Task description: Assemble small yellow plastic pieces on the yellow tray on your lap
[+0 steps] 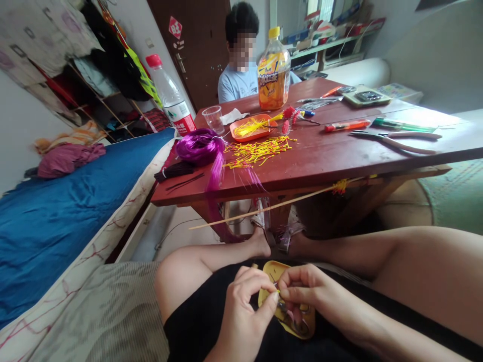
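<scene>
Above my lap, my left hand [251,301] and my right hand [307,289] meet, thumbs and fingertips pinched together. Between them shows a tiny yellow piece [278,291], too small to name, at the fingertips of both. Beneath the hands a yellow tray [309,322] rests on black cloth; dark, thin items lie in it, partly hidden by my fingers. On the table ahead lies a heap of yellow stamen-like strands with red tips [260,153]. Behind it an orange tray [251,134] holds more yellow strands. A bundle of shiny purple thread [202,148] hangs over the table edge.
A thin stick [260,212] with a yellow tuft juts out along the front of the red table [313,161]. Pliers [396,138], an orange pen-like tool [347,125], a tea bottle [273,75], a red-capped bottle [171,95] and a cup [214,119] stand or lie there. A person [237,75] sits opposite.
</scene>
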`<state>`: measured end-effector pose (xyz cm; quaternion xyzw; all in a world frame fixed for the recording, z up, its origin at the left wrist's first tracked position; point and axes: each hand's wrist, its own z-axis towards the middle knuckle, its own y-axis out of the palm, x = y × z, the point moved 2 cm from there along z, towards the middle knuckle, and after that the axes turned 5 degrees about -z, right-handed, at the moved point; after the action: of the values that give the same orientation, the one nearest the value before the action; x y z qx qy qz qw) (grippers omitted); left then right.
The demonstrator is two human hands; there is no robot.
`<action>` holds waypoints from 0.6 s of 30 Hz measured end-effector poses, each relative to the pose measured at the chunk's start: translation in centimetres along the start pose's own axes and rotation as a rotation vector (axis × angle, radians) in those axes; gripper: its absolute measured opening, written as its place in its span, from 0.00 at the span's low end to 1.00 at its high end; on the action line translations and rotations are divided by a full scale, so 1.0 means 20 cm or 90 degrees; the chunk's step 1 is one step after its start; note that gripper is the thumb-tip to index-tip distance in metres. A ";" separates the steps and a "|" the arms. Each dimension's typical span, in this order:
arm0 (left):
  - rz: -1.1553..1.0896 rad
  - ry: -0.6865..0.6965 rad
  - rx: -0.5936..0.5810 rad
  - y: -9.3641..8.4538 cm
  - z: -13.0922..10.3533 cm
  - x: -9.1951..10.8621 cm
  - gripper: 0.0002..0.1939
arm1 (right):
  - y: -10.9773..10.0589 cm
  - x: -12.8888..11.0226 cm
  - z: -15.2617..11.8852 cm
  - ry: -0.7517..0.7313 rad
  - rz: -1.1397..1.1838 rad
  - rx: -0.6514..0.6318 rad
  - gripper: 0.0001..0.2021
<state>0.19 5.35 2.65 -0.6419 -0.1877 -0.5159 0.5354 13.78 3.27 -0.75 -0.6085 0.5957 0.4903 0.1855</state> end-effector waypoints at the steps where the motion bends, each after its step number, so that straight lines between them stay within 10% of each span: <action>1: 0.004 0.000 0.001 0.00 0.00 0.00 0.07 | 0.00 0.00 0.00 0.002 0.002 0.000 0.13; 18: -0.002 -0.087 0.005 0.01 0.00 -0.02 0.07 | 0.00 0.03 0.01 -0.030 -0.037 0.020 0.12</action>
<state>0.21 5.33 2.16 -0.6733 -0.2265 -0.4711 0.5229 13.61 3.12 -1.38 -0.6110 0.5809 0.4893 0.2232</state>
